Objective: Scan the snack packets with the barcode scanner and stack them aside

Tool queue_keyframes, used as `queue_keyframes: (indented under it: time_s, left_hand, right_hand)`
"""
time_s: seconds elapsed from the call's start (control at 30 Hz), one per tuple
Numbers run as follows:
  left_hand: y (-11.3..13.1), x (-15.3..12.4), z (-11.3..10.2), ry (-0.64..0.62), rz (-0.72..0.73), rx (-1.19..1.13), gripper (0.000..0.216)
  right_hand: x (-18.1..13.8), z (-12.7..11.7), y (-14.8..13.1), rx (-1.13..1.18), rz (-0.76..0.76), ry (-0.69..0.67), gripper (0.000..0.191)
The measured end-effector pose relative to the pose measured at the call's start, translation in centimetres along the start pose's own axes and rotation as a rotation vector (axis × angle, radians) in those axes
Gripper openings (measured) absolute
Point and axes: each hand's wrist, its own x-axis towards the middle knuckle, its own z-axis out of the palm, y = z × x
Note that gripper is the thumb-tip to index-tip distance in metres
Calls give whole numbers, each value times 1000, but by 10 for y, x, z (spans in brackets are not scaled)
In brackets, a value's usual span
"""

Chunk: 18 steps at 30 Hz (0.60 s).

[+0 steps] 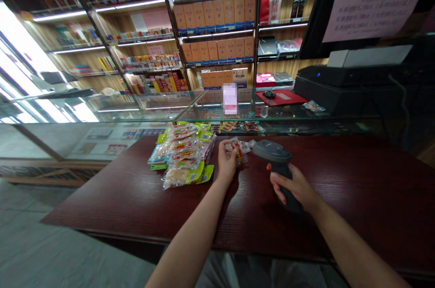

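Observation:
My right hand [288, 184] is wrapped round the grip of a dark grey barcode scanner [273, 149], whose head points left. My left hand [226, 161] grips a small clear snack packet [239, 153] with red and yellow print, just left of the scanner's nose. Part of that packet is covered by my fingers. To the left of my left hand lies a pile of snack packets [185, 145] in clear and bright green wrapping, stacked on the dark red-brown counter [136, 206].
Behind the counter runs a glass display case [200, 109] with a sign card [230, 99] on it. A mouse [269, 94] rests on a red mat [283, 97]. Black till equipment [326, 93] and a monitor with a pink notice [370, 7] stand right. Stocked shelves [217, 16] line the back.

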Motion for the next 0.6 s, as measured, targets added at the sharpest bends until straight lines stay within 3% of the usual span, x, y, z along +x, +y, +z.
queue_keyframes:
  time_s: [0.27, 0.47, 0.6]
  left_hand:
    - [1, 0, 0, 5, -28, -101, 36]
    - [7, -3, 3, -72, -67, -245, 44]
    - [14, -3, 4, -78, -107, -247, 39]
  right_hand:
    - [0, -2, -2, 29, -20, 17, 36]
    - [1, -6, -3, 57, -25, 43, 33]
    - [2, -10, -1, 49, -14, 58, 34]
